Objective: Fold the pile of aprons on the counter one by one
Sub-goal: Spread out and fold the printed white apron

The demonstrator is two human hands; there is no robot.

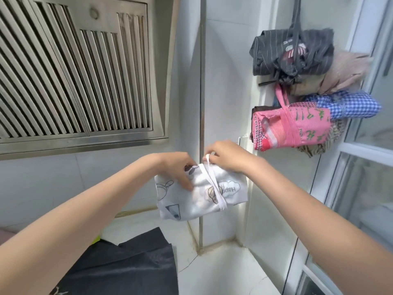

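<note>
Both hands are raised above the counter (pixel 223 271): the white apron bundle (pixel 197 196) is gripped by the left hand (pixel 180 167), its strap (pixel 209 167) pinched by the right hand (pixel 225 156).

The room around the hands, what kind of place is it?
Most likely a home kitchen. A steel range hood with slatted vents hangs at upper left, the walls are white tile, and folded aprons hang by a glass door.
</note>
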